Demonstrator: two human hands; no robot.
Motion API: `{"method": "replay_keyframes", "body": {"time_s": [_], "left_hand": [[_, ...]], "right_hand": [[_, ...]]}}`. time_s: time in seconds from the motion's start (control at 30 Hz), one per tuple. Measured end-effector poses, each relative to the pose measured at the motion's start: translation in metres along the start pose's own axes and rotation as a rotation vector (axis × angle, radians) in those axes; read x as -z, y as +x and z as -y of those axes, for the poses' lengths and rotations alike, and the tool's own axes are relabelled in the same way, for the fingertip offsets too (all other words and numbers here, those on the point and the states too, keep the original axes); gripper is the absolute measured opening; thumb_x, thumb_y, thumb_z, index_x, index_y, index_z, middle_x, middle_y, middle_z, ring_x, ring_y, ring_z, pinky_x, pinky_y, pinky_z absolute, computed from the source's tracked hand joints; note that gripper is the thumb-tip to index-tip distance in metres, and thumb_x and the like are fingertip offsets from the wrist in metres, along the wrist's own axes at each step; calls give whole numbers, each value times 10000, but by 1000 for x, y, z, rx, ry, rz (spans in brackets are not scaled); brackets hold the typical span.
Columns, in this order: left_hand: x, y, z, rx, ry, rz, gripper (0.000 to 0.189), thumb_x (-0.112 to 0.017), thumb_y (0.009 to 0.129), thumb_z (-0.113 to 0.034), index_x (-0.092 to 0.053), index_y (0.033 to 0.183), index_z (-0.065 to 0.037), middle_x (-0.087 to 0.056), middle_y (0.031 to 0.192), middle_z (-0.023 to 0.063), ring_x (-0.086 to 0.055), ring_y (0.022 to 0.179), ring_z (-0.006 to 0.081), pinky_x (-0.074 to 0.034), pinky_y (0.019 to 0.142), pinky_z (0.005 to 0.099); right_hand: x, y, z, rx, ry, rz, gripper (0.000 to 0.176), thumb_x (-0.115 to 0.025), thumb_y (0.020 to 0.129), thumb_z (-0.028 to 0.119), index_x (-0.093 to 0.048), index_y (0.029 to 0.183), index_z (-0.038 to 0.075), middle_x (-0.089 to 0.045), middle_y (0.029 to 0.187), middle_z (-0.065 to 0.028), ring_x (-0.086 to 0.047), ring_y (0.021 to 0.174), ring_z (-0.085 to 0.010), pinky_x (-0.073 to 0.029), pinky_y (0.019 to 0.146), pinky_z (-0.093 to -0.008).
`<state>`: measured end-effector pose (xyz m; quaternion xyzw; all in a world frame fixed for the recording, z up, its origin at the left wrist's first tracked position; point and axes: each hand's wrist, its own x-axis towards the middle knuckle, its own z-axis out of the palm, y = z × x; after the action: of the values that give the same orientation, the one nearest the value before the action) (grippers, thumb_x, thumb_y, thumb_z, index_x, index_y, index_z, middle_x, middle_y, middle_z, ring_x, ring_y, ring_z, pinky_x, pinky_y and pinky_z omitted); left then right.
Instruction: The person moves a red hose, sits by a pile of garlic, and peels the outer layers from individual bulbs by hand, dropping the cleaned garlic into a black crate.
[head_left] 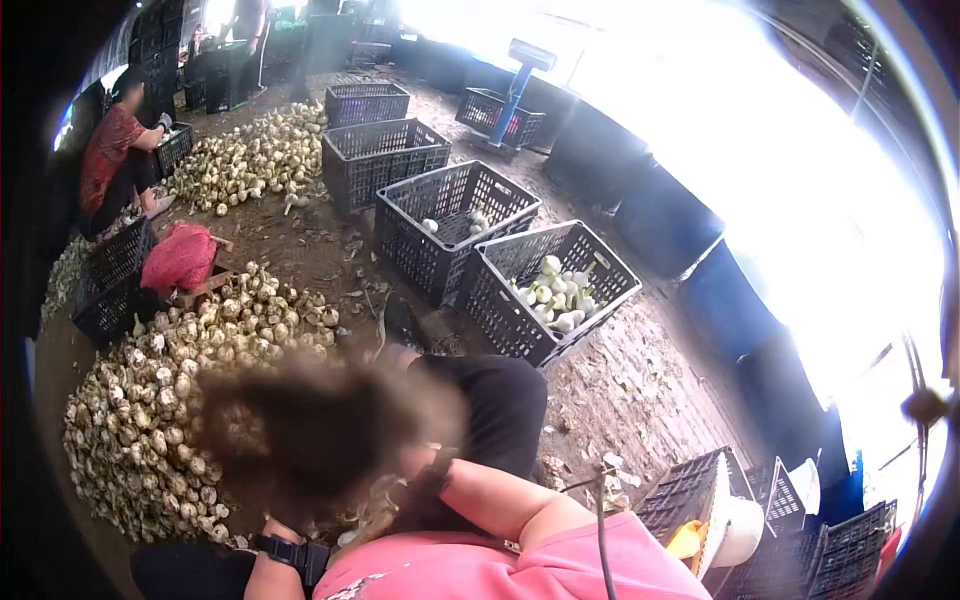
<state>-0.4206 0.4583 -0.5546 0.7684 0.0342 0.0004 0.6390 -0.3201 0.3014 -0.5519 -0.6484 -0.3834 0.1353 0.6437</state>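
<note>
Lying just beside both hidden hands — piled bulbs [150, 420].

Both forearms [500, 500] inward, hands hidden.

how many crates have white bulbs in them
2: the nearest crate in the middle row, well filled, and the crate behind it, holding a few. Some other crates' insides are hidden.

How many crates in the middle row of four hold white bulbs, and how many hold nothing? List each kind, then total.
Crates with bulbs, holding white bulbs: 2
Empty crates: 2
Total: 4
</note>
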Motion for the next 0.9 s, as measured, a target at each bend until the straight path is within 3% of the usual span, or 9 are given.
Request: {"method": "replay_keyframes", "body": {"time_s": [0.03,0.1,0.3,0.37,0.53,0.6,0.67,0.73,0.9], "left_hand": [[-4,-4,-7,-206,284,14,284,-496,842,-66,-571,1113,-27,-609,1066,113,-597,947,229,-515,798,357],[9,0,2,64,15,144,286,-450,833,-32,-567,1094,-13,-607,1028,110,-598,940,210,-507,793,325],[-4,3,-13,78,254,11,288,-472,911,-194,-580,1131,-43,-611,1073,82,-571,1005,197,-449,876,298],[7,10,2,171,157,106,321,-478,926,-248,-583,1142,-35,-616,1080,89,-566,1004,190,-439,878,300],[25,4,53,93,-27,204,271,-570,887,-200,-583,1097,-30,-620,1000,76,-562,948,173,-438,839,303],[27,3,47,175,-59,63,227,-530,826,-115,-601,1028,-40,-605,717,89,-585,658,182,-481,643,324],[42,7,50,367,-18,101,262,-559,820,-81,-578,1077,-36,-616,970,94,-576,916,191,-456,816,338],[45,7,72,238,41,-56,264,-533,815,-149,-590,1043,-27,-613,721,121,-589,658,208,-481,656,350],[43,0,109,253,-88,-107,303,-565,782,-73,-561,1075,1,-615,1048,170,-584,1005,265,-435,899,349]], "right_hand": [[22,-12,6,-217,92,-63,515,-792,691,118,-524,1129,71,-562,1043,-37,-508,950,-117,-447,853,-279],[72,-21,45,-318,-26,-211,391,-739,776,141,-542,1109,84,-580,974,-5,-542,874,-111,-480,775,-271],[264,-54,48,65,831,-1037,392,-608,871,333,-530,1119,38,-600,942,-70,-601,844,-207,-530,759,-296],[325,-72,16,169,906,-876,420,-579,885,357,-518,1131,22,-604,983,-104,-600,865,-219,-529,771,-316],[173,46,4,-168,405,-700,228,-522,914,189,-525,1096,53,-577,909,-94,-591,846,-230,-524,748,-330],[115,72,-48,-472,295,-559,199,-605,850,159,-584,1018,55,-599,851,-55,-572,738,-176,-471,645,-300],[72,90,-119,-630,28,-345,251,-654,802,182,-605,1009,49,-625,863,-78,-579,727,-198,-454,630,-315],[44,98,-206,-620,-402,-116,381,-669,770,256,-588,1070,34,-654,947,-162,-613,812,-296,-474,704,-373],[-43,180,-174,-956,-789,-109,503,-686,731,278,-538,1151,46,-612,1059,-232,-587,992,-363,-470,812,-401]]}}
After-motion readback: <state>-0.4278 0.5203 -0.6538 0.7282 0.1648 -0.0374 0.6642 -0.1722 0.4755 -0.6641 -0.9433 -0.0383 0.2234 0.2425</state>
